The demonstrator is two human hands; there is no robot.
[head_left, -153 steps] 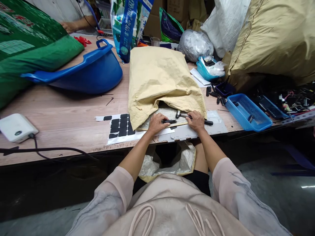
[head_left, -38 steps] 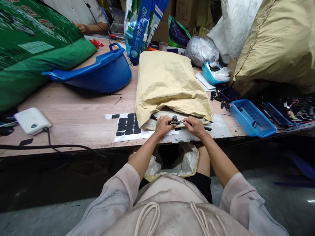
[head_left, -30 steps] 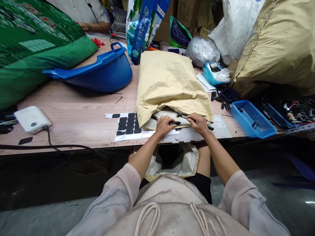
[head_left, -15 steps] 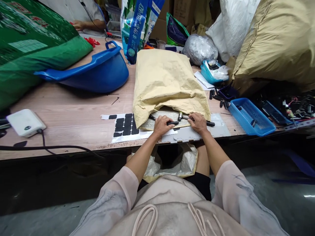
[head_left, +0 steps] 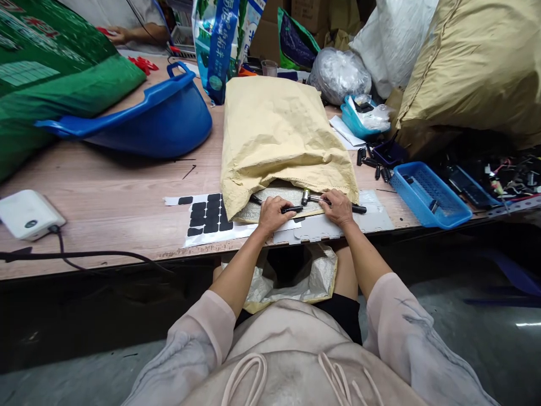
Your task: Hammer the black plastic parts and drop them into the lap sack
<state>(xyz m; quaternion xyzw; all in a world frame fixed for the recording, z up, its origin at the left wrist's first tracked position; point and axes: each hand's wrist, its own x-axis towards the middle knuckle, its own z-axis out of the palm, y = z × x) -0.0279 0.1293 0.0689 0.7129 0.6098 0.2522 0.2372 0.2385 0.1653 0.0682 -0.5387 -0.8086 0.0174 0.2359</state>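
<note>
Since just over a second ago, the hammer (head_left: 307, 197) and right hand (head_left: 337, 207) have drawn clear of the black part (head_left: 292, 208). At left, the left hand (head_left: 273, 213), its arm slanting in from the near side, pinches that part above the pale padding (head_left: 287, 194) at the near mouth of the sack (head_left: 274, 129). Tapping seems the step in hand; the next move likely calls for keeping the part steady and aligning the hammer head. Farther right, the right hand lies low, fingers curled around the hammer, head leftward, handle end rightward.
</note>
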